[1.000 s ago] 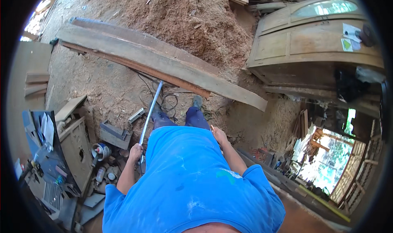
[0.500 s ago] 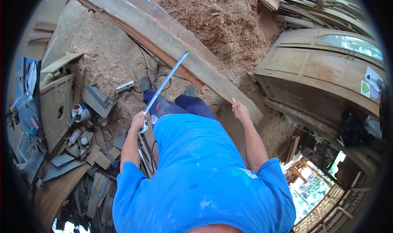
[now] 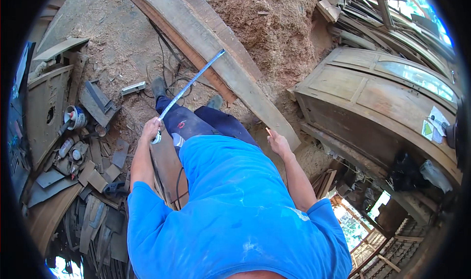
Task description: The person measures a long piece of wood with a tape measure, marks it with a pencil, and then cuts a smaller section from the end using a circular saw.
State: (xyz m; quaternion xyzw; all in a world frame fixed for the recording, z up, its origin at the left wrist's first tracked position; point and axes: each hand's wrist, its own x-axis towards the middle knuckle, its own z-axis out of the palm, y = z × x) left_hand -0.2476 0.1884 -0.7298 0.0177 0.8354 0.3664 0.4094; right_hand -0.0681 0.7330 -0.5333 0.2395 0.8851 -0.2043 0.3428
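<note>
My left hand [image 3: 151, 129] is closed on a tape measure [image 3: 157, 136], its pale metal blade [image 3: 191, 83] extended up and right, with the tip lying over a long weathered plank [image 3: 261, 102]. My right hand [image 3: 278, 144] grips a thin orange pencil [image 3: 269, 132], point upward, near the plank's lower right end. A second, rough-edged board [image 3: 231, 42] lies along the plank's far side, and an orange-brown board [image 3: 202, 68] shows along its near edge. Black cables [image 3: 177, 81] snake over the ground beside my shoes.
Wood offcuts [image 3: 98, 176], a paint can [image 3: 74, 118] and an old panel [image 3: 49, 124] are heaped at left. A wooden cabinet [image 3: 365, 105] lies at right, with stacked lumber [image 3: 373, 19] behind it. Sawdust [image 3: 262, 28] is piled beyond the boards.
I stand nearer the plank's right end, which now runs more steeply in view. The tape's tip has come onto the plank, and my right hand has risen toward it with the pencil.
</note>
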